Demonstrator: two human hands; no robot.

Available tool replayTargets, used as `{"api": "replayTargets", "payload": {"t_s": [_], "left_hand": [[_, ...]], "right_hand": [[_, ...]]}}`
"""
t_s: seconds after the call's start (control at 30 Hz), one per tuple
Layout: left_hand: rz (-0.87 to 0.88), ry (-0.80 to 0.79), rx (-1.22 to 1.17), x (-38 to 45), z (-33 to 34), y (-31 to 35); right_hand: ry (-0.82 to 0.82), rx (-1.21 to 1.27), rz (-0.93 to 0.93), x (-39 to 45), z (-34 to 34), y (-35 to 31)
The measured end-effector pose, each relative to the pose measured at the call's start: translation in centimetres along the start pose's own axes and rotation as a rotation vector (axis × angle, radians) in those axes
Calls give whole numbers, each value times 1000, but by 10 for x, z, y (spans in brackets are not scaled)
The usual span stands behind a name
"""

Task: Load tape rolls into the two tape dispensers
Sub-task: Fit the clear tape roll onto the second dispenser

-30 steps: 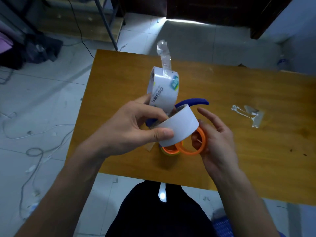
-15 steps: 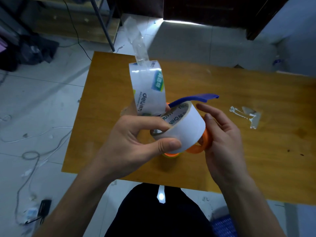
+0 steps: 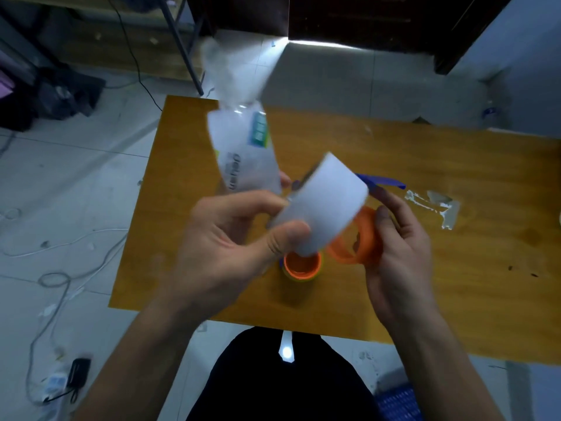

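My left hand (image 3: 236,247) pinches a white tape roll (image 3: 324,205) between thumb and fingers, above the wooden table (image 3: 470,293). A clear tape roll with a green label (image 3: 246,156) stands up behind that hand, blurred, with a loose tape tail (image 3: 233,71) sticking upward; how it is held is hidden. My right hand (image 3: 400,247) grips an orange tape dispenser (image 3: 361,238) whose blue handle (image 3: 382,181) points right. The white roll touches the dispenser's orange ring. An orange spool with a yellow-green rim (image 3: 302,264) shows just below the white roll.
Torn white tape scraps (image 3: 434,205) lie stuck on the table to the right. Cables (image 3: 60,278) and a black adapter (image 3: 79,367) lie on the tiled floor at left. A metal frame leg (image 3: 182,47) stands beyond the table's far left corner.
The white roll has tilted and risen toward the upper right, over the orange ring. The clear roll and its tail have swung and blurred. My right hand's fingers have closed more round the dispenser.
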State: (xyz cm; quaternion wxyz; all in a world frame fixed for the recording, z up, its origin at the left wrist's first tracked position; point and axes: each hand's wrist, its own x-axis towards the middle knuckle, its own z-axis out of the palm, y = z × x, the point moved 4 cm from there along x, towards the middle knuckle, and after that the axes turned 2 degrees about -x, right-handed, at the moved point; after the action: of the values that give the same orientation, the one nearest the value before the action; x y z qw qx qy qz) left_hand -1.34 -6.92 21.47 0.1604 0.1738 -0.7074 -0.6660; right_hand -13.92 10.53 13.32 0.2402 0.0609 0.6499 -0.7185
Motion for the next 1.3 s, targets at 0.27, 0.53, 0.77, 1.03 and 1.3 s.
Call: {"api": "replayTargets", "payload": {"t_s": [0.27, 0.53, 0.77, 1.03, 1.3], "left_hand": [[-63, 285, 501, 24, -48, -89], [-44, 83, 1018, 58, 7, -210], [-8, -14, 1270, 54, 15, -240], [-67, 203, 1466, 26, -15, -235], [-556, 559, 1303, 41, -8, -236]], "right_hand": [[-53, 278, 220, -6, -22, 20], [-43, 197, 236, -10, -30, 27], [-64, 160, 241, -6, -33, 31], [-92, 140, 227, -6, -27, 27], [-94, 148, 215, -7, -28, 27]]}}
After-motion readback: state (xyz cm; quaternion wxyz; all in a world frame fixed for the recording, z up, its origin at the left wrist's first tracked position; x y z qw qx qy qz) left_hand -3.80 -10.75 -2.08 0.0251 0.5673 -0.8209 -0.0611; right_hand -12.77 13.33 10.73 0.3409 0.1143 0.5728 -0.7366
